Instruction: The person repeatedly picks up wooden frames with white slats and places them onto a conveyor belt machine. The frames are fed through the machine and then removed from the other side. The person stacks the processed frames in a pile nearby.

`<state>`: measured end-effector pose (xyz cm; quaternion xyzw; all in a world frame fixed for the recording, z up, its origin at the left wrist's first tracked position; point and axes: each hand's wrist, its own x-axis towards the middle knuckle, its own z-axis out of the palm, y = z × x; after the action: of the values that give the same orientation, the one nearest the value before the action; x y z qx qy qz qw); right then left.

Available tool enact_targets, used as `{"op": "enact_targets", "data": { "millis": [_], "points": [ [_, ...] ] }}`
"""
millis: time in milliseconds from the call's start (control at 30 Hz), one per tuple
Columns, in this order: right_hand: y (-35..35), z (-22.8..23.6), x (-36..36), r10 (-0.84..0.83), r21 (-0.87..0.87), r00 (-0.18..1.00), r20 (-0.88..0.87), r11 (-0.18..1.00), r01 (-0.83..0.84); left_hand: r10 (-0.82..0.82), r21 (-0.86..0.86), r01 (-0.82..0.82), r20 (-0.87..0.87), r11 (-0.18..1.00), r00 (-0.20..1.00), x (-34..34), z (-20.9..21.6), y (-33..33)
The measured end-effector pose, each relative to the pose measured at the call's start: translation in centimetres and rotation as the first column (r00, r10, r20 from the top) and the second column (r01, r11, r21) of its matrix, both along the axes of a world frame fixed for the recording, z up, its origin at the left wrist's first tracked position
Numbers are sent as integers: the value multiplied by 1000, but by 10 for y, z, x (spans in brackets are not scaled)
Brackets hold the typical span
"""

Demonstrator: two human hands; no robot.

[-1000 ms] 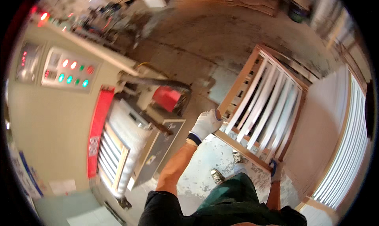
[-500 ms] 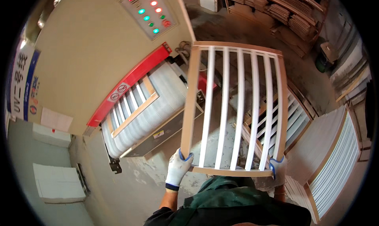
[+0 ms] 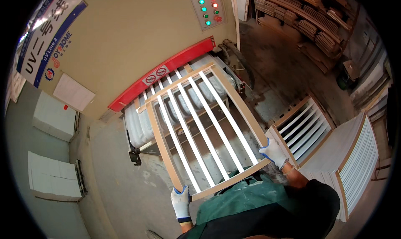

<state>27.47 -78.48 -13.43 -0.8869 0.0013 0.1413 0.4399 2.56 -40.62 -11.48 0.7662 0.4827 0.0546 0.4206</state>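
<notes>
Presently, the left hand and right hand, both gloved, grasp the near corners of the slatted frame. Its far end overlaps the belt; contact cannot be confirmed. Uneven lifting could twist the frame; poor alignment could knock it against the second frame on the belt or the red bar. The belt is pale and textured. Beyond are a stained floor, stacked frames at right and loaded shelves.
</notes>
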Motion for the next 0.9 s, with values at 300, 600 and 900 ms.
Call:
{"op": "enact_targets", "data": {
  "millis": [300,600,900],
  "points": [
    [70,-22,21,53,-36,997,-50,998,-55,-10,88,11,-15,996,1000,-3,0,57],
    [104,-19,57,29,317,989,-144,948,18,-124,28,122,64,992,990,35,6,99],
    [114,6,86,227,645,910,-347,762,55,-30,-315,115,261,942,965,55,0,142]
  ]
}}
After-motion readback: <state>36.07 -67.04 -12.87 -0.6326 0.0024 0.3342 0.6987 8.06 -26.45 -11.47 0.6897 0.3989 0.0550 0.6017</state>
